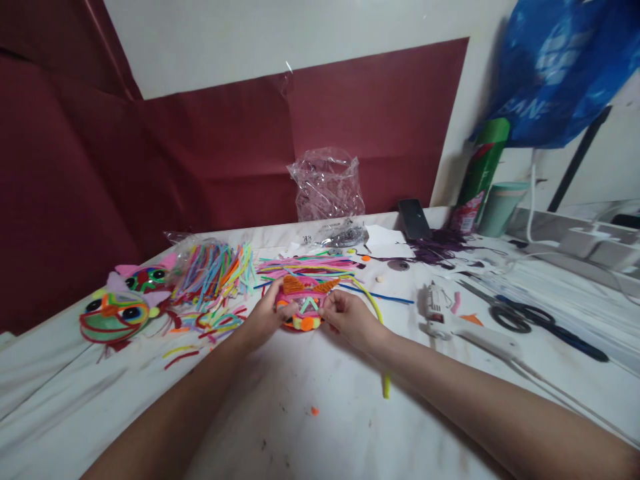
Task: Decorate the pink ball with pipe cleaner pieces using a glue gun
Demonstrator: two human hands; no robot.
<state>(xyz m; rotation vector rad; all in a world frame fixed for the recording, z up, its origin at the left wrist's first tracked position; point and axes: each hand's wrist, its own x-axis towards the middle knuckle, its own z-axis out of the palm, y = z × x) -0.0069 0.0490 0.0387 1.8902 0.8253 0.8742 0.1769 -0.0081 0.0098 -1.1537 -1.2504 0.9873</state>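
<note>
A small animal-face craft (pixel 303 305) made of fuzzy pipe cleaners sits between my hands, with orange ears, pink outlines and an orange round piece at its lower front. My left hand (pixel 265 313) grips its left side, thumb on the front. At the right edge, my right hand (pixel 347 319) has its fingers pinched on the craft; whether a small piece is also between them is hidden. A long yellow pipe cleaner (pixel 375 303) curves behind my right hand, and its end (pixel 387 387) shows below my forearm.
Two finished-looking animal faces (pixel 117 317) lie at left beside a bag of pipe cleaners (pixel 215 273). Loose pipe cleaners (pixel 310 267) lie behind the craft. To the right are a glue gun (pixel 480 339) with its cord, scissors (pixel 545 320), purple strands (pixel 440 248) and a phone (pixel 415 219).
</note>
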